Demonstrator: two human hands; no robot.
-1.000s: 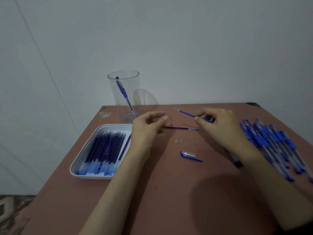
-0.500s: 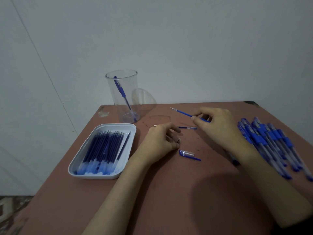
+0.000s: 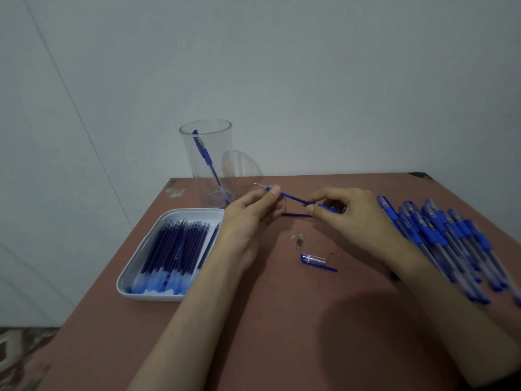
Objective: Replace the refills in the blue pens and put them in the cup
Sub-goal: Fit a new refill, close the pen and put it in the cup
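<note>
Two hands share one refill (image 3: 293, 197) above mid-worktop (image 3: 282, 320): the left hand (image 3: 248, 218) pinches it near the tip, and the right hand (image 3: 352, 218) grips its rear end. Print on the pens (image 3: 439, 235) heaped at the right edge is too blurred to read. The cup (image 3: 225, 142) stands at the far edge; the tray (image 3: 194, 212) sits near the left edge.

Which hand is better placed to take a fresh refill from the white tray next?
Likely the left hand: the tray sits just beside it, though it must first release the refill it pinches. The right hand is farther off, gripping the pen.
</note>
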